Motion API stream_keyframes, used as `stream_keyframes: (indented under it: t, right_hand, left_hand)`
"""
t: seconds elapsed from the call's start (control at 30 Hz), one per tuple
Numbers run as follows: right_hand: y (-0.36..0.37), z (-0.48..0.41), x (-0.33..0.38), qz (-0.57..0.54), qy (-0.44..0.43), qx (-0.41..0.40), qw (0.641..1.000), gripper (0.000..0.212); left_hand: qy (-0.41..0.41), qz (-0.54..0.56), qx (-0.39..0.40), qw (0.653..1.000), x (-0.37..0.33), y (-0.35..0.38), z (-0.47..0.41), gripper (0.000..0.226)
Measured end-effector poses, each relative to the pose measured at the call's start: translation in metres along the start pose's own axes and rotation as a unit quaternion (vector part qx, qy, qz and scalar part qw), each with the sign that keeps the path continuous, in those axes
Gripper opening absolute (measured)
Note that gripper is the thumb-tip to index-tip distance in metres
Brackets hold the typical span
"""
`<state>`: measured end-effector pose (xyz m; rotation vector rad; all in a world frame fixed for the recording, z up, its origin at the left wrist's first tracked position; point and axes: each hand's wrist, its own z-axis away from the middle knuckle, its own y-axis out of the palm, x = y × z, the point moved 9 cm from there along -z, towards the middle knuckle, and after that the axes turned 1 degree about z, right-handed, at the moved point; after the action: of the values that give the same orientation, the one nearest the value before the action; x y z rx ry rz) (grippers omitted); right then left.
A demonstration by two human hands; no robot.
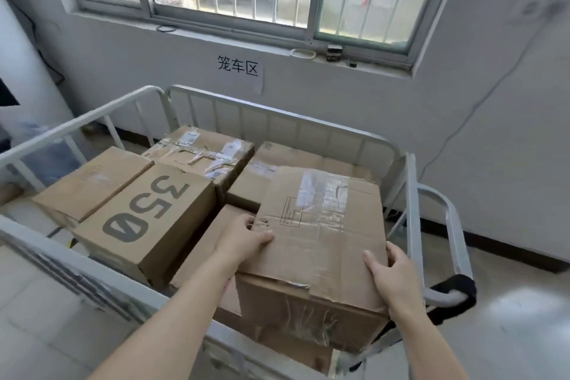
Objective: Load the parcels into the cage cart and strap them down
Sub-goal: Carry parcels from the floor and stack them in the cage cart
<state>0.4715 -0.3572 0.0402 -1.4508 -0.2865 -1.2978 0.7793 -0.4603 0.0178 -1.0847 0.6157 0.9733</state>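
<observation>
I have the taped box [317,225] in both hands, just right of the 350 box [145,219] and inside the cart [277,116]. My left hand [246,237] grips its near left edge, fingers [265,236] laid over the top. My right hand [388,271] clasps the near right corner, thumb on top and the other fingers wrapped round the side. The box sits higher than the 350 box, on top of other cardboard. I cannot tell whether its full weight is down yet.

Loading looks well along. Behind the 350 box lies a labelled box [203,151], to its left a plain box [92,182], and to its right, behind the one I hold, another flat parcel [277,157]. More cardboard shows beneath my box, so the bottom layer seems filled.

Strapping is not begun, as far as I can see. A black strap [456,290] hangs looped on the cart's handle, well right of the 350 box, and nothing crosses the parcels. Left to do, I judge: seat this box, add any others, then run the strap over the load.
</observation>
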Motion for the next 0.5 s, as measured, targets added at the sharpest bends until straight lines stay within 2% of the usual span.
stream_keyframes:
  t: [0.1,0.23,0.37,0.5]
  right_hand:
    - [0.005,0.004,-0.022,0.006,0.034,-0.003,0.999,0.037]
    - [0.018,-0.011,-0.058,0.050,0.085,-0.008,0.995,0.049]
    - [0.031,-0.024,-0.079,0.106,0.135,0.002,0.985,0.050]
    - [0.039,-0.038,-0.107,0.102,0.190,0.004,0.976,0.058]
  left_hand:
    - [-0.017,-0.009,0.031,0.999,0.020,0.019,-0.018,0.054]
    - [-0.040,-0.048,0.070,0.996,0.035,0.044,-0.032,0.038]
    - [-0.068,-0.084,0.071,0.992,0.047,0.062,-0.044,0.041]
    - [-0.039,-0.134,0.099,0.985,0.036,0.084,-0.055,0.051]
